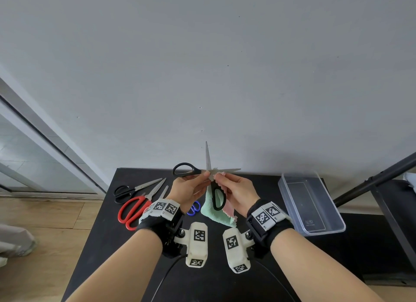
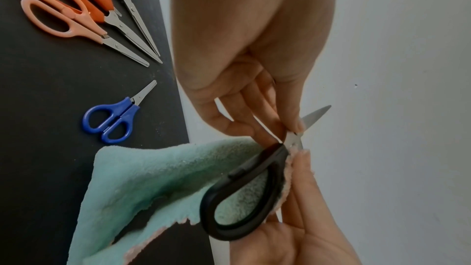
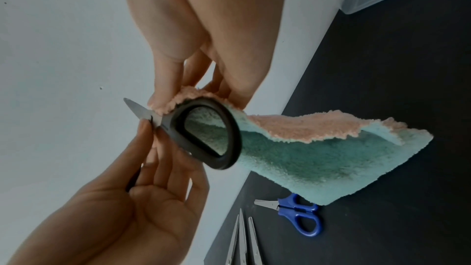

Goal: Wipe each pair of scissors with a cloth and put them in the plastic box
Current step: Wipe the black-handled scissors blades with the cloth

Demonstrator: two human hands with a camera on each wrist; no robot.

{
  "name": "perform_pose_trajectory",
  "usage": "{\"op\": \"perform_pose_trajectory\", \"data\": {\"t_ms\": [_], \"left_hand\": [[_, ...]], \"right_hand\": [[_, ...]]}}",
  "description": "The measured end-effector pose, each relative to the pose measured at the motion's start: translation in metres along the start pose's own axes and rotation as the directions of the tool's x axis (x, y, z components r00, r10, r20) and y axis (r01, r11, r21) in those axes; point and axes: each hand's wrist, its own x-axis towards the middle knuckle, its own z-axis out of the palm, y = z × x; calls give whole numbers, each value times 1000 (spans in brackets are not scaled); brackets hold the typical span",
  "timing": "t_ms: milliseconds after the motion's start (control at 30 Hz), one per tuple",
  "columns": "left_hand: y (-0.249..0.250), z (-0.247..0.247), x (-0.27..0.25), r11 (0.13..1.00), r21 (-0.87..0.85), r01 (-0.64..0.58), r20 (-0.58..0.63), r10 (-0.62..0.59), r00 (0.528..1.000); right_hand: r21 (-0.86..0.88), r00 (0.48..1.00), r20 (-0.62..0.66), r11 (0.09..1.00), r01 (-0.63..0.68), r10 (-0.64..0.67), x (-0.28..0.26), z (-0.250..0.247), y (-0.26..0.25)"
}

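Black-handled scissors are held up over the table with the blades spread, one pointing up, the other right. My left hand pinches them at the pivot, by the left handle loop. My right hand pinches a green-and-pink cloth against the pivot; the rest of the cloth hangs down behind the lower loop. In the left wrist view my fingertips sit on the blade base above the loop. In the right wrist view the cloth drapes past the loop. The clear plastic box stands empty at the right.
On the black table, at the left, lie small black scissors, red scissors, pink-handled scissors and small blue scissors. A dark metal bar slants past the box on the right. The grey wall is right behind the table.
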Motion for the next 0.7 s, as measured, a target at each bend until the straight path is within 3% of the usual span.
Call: {"op": "perform_pose_trajectory", "data": {"t_ms": [167, 467, 700], "left_hand": [[2, -7, 3, 999, -44, -17, -3, 17, 1000], [0, -9, 5, 999, -37, 23, 10, -23, 1000], [-4, -6, 8, 1000, -2, 30, 14, -30, 999]], "right_hand": [[-52, 999, 42, 999, -7, 9, 3, -4, -4], [60, 999, -25, 998, -29, 31, 7, -4, 1], [-90, 999, -34, 996, 0, -3, 13, 2, 7]]}}
